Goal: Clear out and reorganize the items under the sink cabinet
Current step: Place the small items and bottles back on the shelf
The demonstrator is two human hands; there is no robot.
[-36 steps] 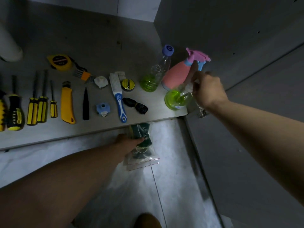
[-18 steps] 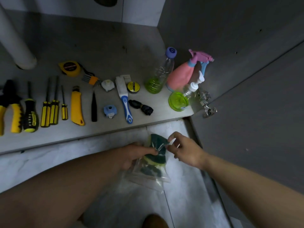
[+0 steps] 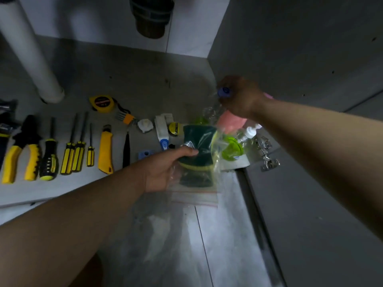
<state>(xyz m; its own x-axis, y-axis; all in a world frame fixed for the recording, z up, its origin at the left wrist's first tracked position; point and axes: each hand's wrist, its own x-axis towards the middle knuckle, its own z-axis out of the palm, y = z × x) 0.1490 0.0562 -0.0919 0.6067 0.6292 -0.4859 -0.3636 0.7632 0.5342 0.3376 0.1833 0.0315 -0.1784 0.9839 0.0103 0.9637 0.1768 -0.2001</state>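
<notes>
Sponge bag (image 3: 196, 160): gripped in my left hand (image 3: 163, 168), fingers curled round its far end, zip end toward me, just left of the pump bottle (image 3: 232, 149). Right hand (image 3: 240, 96) grips the blue-capped bottle (image 3: 224, 92) behind that pump bottle, probably making room.

Nothing legible anywhere. Tape measure (image 3: 101, 103): dark round label with small print, too blurred to read. Yellow tape roll (image 3: 175, 128): black lettering round its face, can't make it out. Brush handle (image 3: 164, 144): white oval mark on the blue part, no letters resolvable. Blue bottle cap (image 3: 224, 92): pale mark on top, motion-blurred.
</notes>
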